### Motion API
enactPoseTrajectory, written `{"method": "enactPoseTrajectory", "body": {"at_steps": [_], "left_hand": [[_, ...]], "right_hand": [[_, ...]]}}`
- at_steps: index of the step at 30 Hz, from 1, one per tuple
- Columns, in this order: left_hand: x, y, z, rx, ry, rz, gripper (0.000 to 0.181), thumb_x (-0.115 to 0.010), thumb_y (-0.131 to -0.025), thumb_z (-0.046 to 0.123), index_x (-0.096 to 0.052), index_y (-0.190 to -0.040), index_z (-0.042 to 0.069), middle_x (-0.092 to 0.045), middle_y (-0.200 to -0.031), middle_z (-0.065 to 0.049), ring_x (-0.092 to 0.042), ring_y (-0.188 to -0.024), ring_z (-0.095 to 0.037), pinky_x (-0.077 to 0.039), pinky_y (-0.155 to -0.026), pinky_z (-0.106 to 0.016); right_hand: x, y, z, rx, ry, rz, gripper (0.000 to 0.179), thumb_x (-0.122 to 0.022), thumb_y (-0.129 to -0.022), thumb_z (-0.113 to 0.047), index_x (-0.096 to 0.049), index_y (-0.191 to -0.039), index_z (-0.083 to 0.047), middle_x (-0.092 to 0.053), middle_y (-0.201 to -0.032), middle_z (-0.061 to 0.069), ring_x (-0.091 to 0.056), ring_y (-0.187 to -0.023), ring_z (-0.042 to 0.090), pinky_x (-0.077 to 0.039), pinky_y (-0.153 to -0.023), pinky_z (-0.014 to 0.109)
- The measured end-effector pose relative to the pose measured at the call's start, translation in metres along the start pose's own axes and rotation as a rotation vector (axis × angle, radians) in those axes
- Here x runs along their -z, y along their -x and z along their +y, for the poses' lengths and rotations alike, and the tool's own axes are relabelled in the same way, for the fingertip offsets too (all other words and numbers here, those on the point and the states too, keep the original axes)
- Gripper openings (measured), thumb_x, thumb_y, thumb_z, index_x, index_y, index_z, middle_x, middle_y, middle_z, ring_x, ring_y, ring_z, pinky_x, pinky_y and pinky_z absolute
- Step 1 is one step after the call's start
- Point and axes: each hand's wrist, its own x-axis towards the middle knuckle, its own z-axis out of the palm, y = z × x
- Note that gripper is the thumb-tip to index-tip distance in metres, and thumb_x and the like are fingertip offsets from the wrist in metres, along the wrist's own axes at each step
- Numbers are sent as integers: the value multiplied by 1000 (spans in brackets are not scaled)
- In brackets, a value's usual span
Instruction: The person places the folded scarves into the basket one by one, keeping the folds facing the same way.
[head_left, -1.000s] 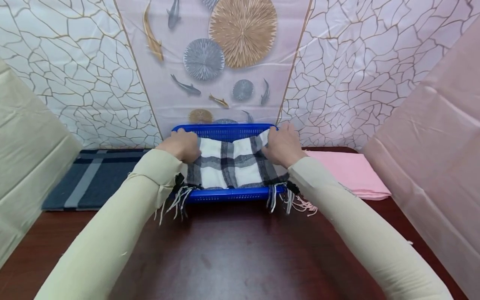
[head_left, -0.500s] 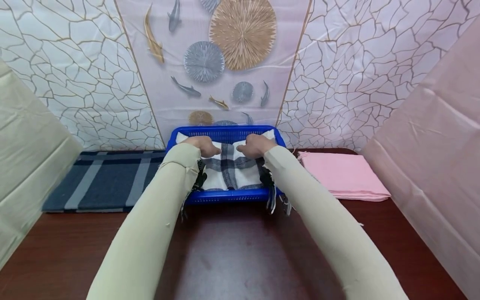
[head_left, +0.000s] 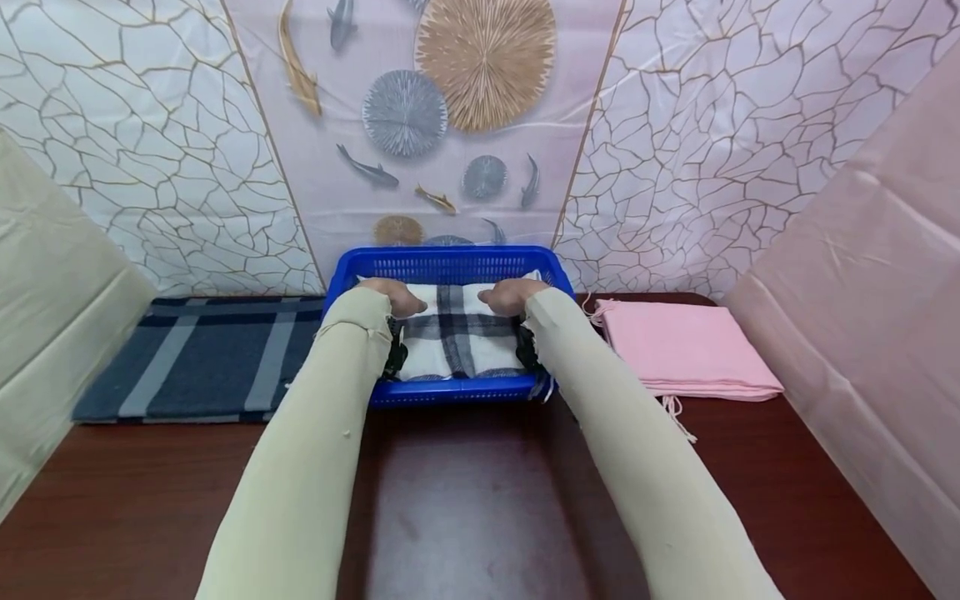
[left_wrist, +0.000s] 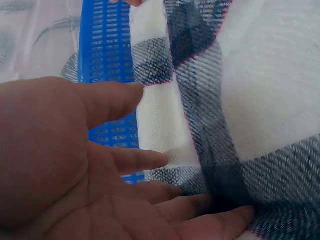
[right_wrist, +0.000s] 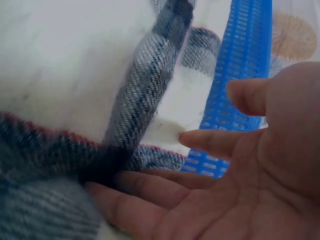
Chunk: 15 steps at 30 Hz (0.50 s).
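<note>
A white, black and grey checked scarf lies folded inside a blue plastic basket. My left hand is over the scarf's left part; in the left wrist view its straight, spread fingers touch the cloth near the basket's perforated wall. On the other side my right hand mirrors it, and the right wrist view shows its extended fingers against the dark stripe of the scarf. Both thumbs stand away from the cloth.
Left of the basket lies a folded dark blue striped cloth. A folded pink cloth with tassels lies to the right. The brown table meets a patterned wall covering just behind the basket.
Both hands have moved inward from the basket's sides onto the scarf and released its edges. The fringe that hung over the front rim is now mostly out of sight.
</note>
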Motion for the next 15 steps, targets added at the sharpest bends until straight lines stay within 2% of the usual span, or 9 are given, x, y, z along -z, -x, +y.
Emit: {"method": "enactPoseTrajectory", "body": {"at_steps": [4, 10, 13, 15], "left_hand": [[1, -12, -5, -9, -17, -47, 60, -27, -112, 36, -28, -159, -2, -21, -167, -27, -18, -156, -42, -25, -125, -52], [3, -50, -19, -18, -46, -76, 61, -30, -110, 38, -32, -158, 1, -25, -166, -26, -23, -155, -41, -33, -122, -49], [3, -55, -23, -25, -62, -73, 60, -30, -110, 37, -35, -156, -1, -27, -165, -27, -28, -154, -40, -37, -119, -47], [2, -49, -24, -37, -59, -81, 59, -30, -110, 34, -35, -156, -3, -27, -164, -28, -29, -153, -41, -37, -119, -48]], "right_hand": [[0, -3, 2, -4, -12, -32, 60, -21, -112, -44, -24, -163, -12, -20, -171, 12, -18, -159, 32, -25, -126, 49], [0, -4, 0, -34, 12, -26, 59, -23, -112, -44, -29, -162, -13, -22, -170, 12, -18, -159, 31, -22, -127, 48], [-1, -3, -1, -57, 12, -17, 60, -24, -111, -46, -31, -161, -14, -23, -170, 11, -20, -158, 31, -23, -127, 48], [-2, -4, -1, -49, 9, -14, 60, -25, -111, -47, -32, -161, -15, -23, -170, 11, -20, -158, 31, -23, -127, 49]]}}
